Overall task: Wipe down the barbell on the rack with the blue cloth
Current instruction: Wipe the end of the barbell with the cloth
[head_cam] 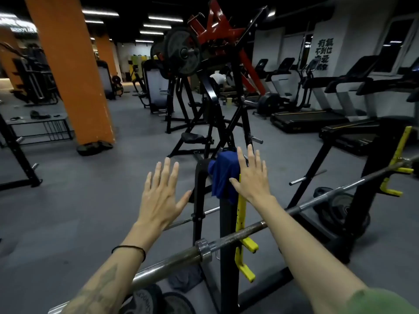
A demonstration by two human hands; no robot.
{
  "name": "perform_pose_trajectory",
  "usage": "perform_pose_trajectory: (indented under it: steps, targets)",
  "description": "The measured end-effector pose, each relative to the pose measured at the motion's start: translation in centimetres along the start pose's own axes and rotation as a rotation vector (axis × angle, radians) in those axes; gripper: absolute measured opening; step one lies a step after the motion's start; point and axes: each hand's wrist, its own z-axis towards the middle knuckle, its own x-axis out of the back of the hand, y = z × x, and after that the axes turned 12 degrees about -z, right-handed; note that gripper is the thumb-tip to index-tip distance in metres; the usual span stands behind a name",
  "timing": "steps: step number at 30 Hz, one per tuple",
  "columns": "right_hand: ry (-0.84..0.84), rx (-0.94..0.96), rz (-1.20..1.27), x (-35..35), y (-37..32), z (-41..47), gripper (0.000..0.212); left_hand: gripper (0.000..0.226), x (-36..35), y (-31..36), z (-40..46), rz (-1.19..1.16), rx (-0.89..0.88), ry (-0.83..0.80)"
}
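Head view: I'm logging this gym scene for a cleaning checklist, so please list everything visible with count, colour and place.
barbell: one, grey steel, lying across the yellow hooks, running lower left to right edge
blue cloth: one, blue, draped over the top of the near rack upright
rack: one, black with yellow hooks, centre foreground
weight plates: several, black, on the floor under the bar
pillar: one nearby, orange, left
plate-loaded machine: one, black and red, centre back
treadmills: several, black, right side
left hand: one, open, fingers spread, left of the cloth
right hand: one, open, beside the cloth; contact unclear
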Motion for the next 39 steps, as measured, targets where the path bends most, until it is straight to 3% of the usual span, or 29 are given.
perform_pose_trajectory:
  steps: [4,8,12,14,17,22,27,30,35,39]
  targets:
    - [-0.111,0.081,-0.021,-1.2,0.1,3.0,0.099,0.083,-1.5,-1.1,0.9,0.031,0.021,0.015]
    - [-0.115,0.102,0.023,-3.0,0.2,4.9,0.071,0.083,-2.2,-2.6,1.5,0.043,0.050,0.007]
    - [0.162,0.136,0.131,-3.9,-0.9,6.3,0.032,0.083,-2.0,-3.5,1.7,0.036,0.077,0.003]
    - [0.261,0.110,0.177,-3.3,-1.8,6.8,0.024,0.082,-1.7,-3.8,1.5,0.036,0.085,-0.002]
    - [0.202,-0.047,0.368,-0.8,-3.3,7.5,0.030,0.082,-1.2,-4.5,1.2,0.048,0.088,0.001]
    - [0.212,-0.273,0.989,5.8,-6.2,9.2,0.030,0.082,0.6,-6.2,0.5,-0.012,0.146,0.055]
    - [0.142,-0.295,1.430,9.8,-9.8,7.4,0.029,0.081,3.0,-7.1,-1.5,-0.080,0.188,0.117]
    - [0.068,-0.223,1.525,10.2,-12.9,4.1,0.029,0.081,4.2,-7.6,-4.0,-0.143,0.229,0.129]
    - [-0.071,-0.135,1.595,9.8,-17.6,-2.9,0.027,0.076,5.4,-6.8,-9.4,-0.481,0.382,0.178]
    - [-0.194,-0.058,1.609,8.5,-22.1,-8.3,0.026,0.070,6.0,-6.7,-14.1,-0.533,0.403,0.161]
